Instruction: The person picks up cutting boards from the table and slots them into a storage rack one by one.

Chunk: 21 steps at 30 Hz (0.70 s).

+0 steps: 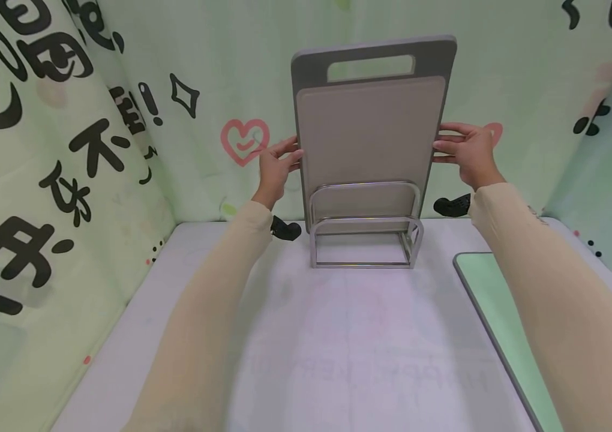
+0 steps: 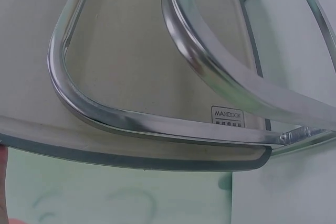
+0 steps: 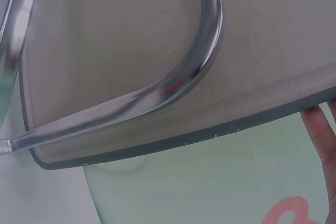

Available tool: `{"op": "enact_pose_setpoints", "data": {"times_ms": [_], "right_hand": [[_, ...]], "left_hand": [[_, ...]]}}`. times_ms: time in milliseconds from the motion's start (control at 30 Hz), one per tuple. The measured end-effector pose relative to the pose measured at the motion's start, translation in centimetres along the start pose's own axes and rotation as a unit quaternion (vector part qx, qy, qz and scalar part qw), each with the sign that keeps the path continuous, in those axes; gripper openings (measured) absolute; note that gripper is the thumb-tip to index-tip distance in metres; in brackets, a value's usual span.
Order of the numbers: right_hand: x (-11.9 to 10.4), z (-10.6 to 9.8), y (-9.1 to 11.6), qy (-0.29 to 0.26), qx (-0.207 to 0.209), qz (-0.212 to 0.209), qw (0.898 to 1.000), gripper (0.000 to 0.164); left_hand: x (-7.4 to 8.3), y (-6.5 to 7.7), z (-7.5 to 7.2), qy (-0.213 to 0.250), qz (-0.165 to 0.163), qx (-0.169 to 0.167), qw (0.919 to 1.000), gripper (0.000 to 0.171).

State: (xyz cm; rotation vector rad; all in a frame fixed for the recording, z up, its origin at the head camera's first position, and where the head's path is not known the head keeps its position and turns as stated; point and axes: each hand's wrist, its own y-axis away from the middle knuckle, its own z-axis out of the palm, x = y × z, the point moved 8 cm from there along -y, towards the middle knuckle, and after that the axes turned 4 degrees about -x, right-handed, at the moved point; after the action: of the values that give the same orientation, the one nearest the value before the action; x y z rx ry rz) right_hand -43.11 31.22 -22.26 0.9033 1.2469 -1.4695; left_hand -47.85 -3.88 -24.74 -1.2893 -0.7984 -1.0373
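A grey-brown cutting board (image 1: 371, 132) with a dark grey rim and a handle slot stands upright in a chrome wire rack (image 1: 362, 264). My left hand (image 1: 275, 171) holds its left edge at about mid-height, fingertips and thumb at the rim. On the opposite edge, my right hand (image 1: 473, 153) holds the board with its fingers spread. Rack bars (image 2: 157, 127) cross in front of the board in the left wrist view, where a small printed label (image 2: 228, 115) shows near a corner. Only fingers (image 3: 318, 129) of the right hand appear at the rim in the right wrist view.
The rack stands near the back of a white table (image 1: 338, 348). A light green board with a grey rim (image 1: 486, 288) lies at the right, partly under my right forearm. Pale green printed curtains (image 1: 203, 168) enclose the back and sides.
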Motion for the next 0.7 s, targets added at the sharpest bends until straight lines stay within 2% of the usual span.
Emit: {"op": "enact_pose_setpoints", "data": {"times_ms": [367,700], "right_hand": [[0.13,0.05,-0.03,0.004,-0.005,0.000,1.000,0.025],[0.40,0.00,-0.12,0.018,-0.003,-0.006,1.000,0.024]], "left_hand": [[0.05,-0.18,0.08,-0.013,-0.004,-0.007,0.9999,0.036],[-0.27,-0.52,0.23,-0.039,-0.042,-0.021,0.9981,0.036]]}}
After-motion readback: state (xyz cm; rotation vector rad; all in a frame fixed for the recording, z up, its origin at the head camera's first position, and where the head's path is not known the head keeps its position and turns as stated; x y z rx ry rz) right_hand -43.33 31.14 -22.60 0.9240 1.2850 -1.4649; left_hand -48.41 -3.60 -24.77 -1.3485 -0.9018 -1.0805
